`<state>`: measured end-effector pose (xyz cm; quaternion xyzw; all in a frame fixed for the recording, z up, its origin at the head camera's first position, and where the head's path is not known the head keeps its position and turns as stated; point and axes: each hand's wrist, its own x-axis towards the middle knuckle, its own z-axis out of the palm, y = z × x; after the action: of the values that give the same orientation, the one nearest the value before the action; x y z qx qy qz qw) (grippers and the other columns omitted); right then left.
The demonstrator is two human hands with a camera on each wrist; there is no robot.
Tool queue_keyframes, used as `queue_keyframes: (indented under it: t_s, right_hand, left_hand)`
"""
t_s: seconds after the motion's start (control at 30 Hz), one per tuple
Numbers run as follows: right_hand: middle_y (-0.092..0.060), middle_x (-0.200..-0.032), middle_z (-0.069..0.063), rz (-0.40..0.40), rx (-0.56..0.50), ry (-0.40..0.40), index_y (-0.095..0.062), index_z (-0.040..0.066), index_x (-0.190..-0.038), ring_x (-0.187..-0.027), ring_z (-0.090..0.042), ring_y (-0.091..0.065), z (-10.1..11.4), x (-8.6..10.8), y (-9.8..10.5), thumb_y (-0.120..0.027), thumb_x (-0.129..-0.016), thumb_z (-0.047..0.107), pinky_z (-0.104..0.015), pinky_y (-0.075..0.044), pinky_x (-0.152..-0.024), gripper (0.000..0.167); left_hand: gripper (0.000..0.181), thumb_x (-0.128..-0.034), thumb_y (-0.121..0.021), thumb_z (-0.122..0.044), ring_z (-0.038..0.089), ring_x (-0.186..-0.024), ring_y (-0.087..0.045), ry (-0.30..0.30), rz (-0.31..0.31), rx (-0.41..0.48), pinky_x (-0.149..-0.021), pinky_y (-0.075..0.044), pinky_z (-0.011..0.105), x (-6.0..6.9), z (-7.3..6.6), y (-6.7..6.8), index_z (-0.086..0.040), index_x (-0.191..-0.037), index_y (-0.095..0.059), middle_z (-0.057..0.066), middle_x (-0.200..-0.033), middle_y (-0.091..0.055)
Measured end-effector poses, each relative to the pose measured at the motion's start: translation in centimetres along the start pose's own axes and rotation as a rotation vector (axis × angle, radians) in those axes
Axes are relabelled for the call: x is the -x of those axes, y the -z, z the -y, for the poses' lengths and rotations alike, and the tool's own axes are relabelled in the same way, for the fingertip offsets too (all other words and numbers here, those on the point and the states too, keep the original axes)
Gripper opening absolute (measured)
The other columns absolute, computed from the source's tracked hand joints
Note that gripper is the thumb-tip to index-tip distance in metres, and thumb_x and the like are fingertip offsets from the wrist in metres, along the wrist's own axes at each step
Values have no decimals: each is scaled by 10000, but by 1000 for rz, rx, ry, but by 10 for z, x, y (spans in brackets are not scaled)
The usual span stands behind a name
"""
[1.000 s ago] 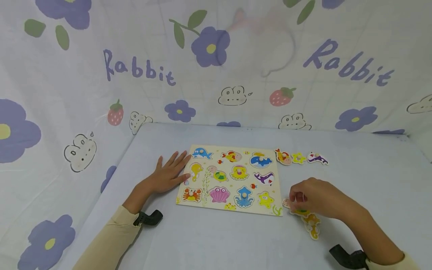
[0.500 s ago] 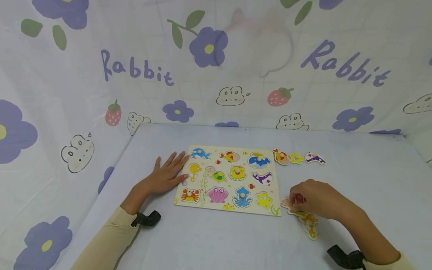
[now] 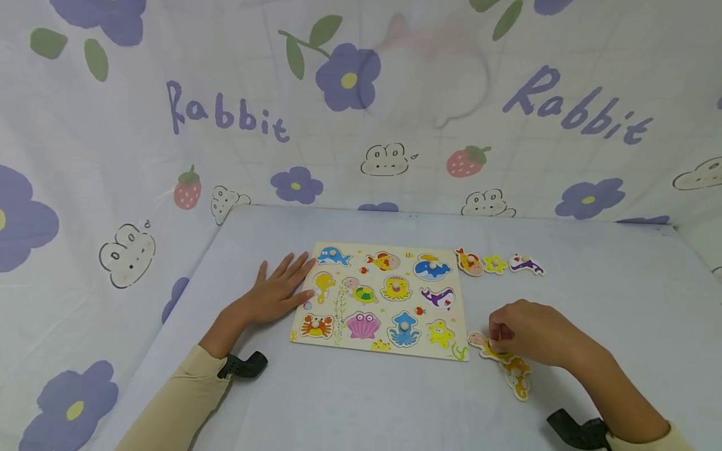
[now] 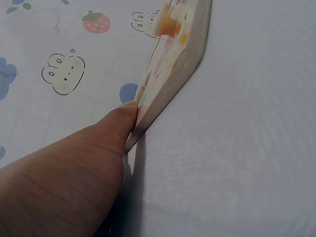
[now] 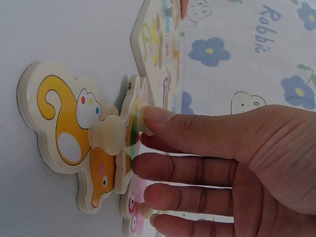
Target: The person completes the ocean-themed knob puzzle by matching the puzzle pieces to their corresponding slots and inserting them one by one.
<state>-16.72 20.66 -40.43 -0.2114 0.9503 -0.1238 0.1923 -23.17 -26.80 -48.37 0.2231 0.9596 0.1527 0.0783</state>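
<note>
My left hand (image 3: 279,293) rests with spread fingers at the left edge of a wooden peg puzzle board (image 3: 389,351) printed with sea animals. In the left wrist view the thumb (image 4: 129,111) touches the board's side. My right hand (image 3: 530,329) pinches the knob of a turtle puzzle piece (image 3: 479,339) just right of the board; the fingers cover much of it. A seahorse puzzle piece (image 5: 74,128) lies against the turtle piece, partly overlapped. Below the fingers in the right wrist view, a pink puzzle piece (image 5: 132,212) is partly hidden.
Beyond my right hand, a fish piece (image 3: 469,262), a yellow starfish piece (image 3: 495,264) and a purple whale piece (image 3: 527,264) lie in a row. Knobbed pieces such as the crab (image 3: 317,326) and squid (image 3: 404,329) sit in the board. A printed curtain (image 3: 429,125) hangs behind the table.
My right hand has shifted very slightly to the right over the turtle piece. The left hand stays on the board's edge, and the loose pieces look unmoved.
</note>
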Motion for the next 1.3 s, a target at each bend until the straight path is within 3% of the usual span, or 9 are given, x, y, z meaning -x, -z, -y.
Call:
queue_keyframes:
  t_s: [0.33, 1.3]
  right_hand:
    - [-543, -718, 54, -1, 2, -27, -685, 215, -813, -733, -144, -495, 0, 0, -2, -841, -840, 222, -319, -443, -634, 158]
    - [-534, -686, 77, -14, 39, 24, -693, 224, -822, -691, -120, -484, -2, 1, -1, -828, -855, 193, -282, -426, -600, 143]
  left_hand:
    - [752, -1061, -410, -545, 337, -1565, 13, 6, 6, -3, -1142, 87, 708, -1, 1, -2, -195, -1651, -104, 47, -1713, -35]
    - [756, -1057, -424, -541, 338, -1565, 10, 13, 5, -14, -1141, 84, 713, -1, -1, -1, -189, -1650, -116, 48, -1713, -43]
